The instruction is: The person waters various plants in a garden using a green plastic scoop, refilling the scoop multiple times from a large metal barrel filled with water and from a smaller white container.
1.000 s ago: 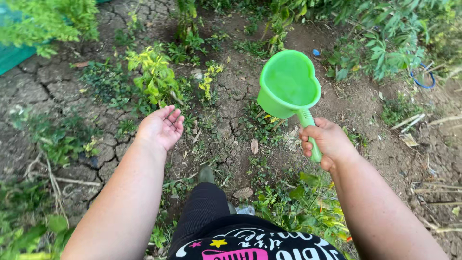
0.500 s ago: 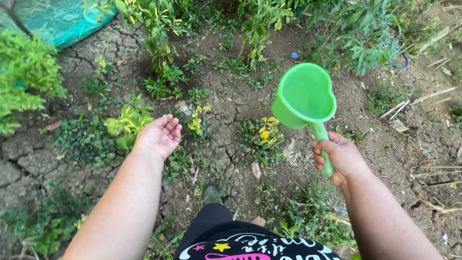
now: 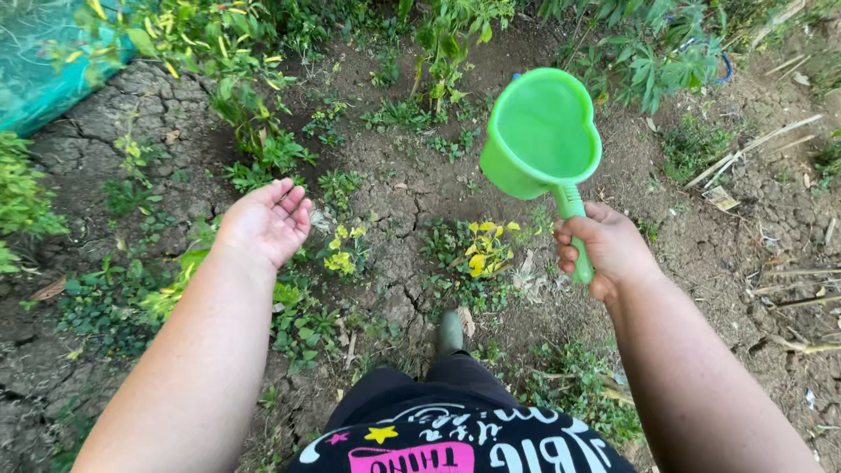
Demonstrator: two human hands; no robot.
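My right hand is clenched around the handle of a green plastic scoop; the handle runs down through the fist and its tip pokes out below the fingers. The scoop's bowl is heart-shaped, tilted with its open mouth facing up toward my head camera, and it looks empty inside as far as I can see. It's held in the air over bare cracked soil, above and right of a small yellow-leaved plant.

My left hand is released, palm up, fingers loosely spread, holding nothing. It hovers over low green weeds, just left of another small yellow-flowered sprig. The two hands are well apart, with the cracked soil patch between them.

Below the arms I see my black trouser leg and a dark green boot toe planted on the ground between the two yellowish plants. A black shirt with coloured print fills the bottom edge.

A teal net or sheet lies in the top left corner beside taller leafy shrubs. More leafy bushes at top right, with a bit of blue hose showing behind them. Dry sticks are scattered on the dirt at the right.
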